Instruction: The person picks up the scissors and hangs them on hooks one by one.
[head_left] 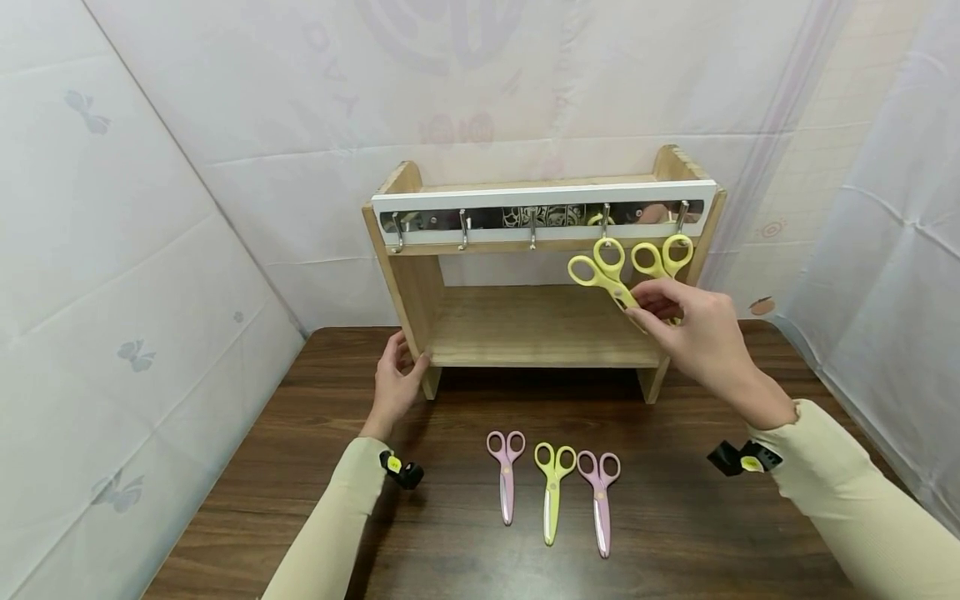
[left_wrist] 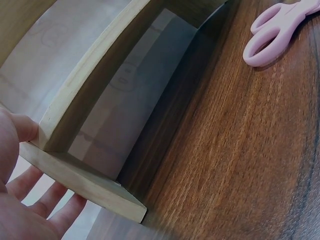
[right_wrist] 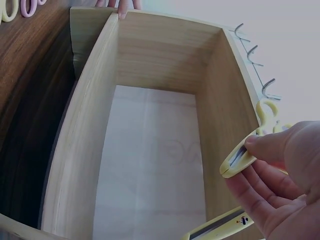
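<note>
My right hand [head_left: 701, 333] pinches a pair of yellow scissors [head_left: 617, 289] by the blade end, handles up. Its loops overlap the fourth hook [head_left: 605, 218] from the left in the head view. Behind that hand, a second pair of yellow scissors [head_left: 655, 265] hangs at the rightmost hook [head_left: 682, 217]; its blade end [right_wrist: 220, 227] shows below my fingers in the right wrist view. My left hand [head_left: 392, 387] grips the lower left side of the wooden shelf [head_left: 525, 325], thumb at the lower board's front and fingers round the outside of the side panel [left_wrist: 100, 187].
On the brown table [head_left: 300, 483] before the shelf lie pink scissors [head_left: 507, 483], yellow-green scissors [head_left: 552, 496] and another pink pair [head_left: 601, 504], handles towards the shelf. Three bare hooks [head_left: 463, 229] line the left and middle of the rail. A patterned white cloth [head_left: 300, 108] hangs behind.
</note>
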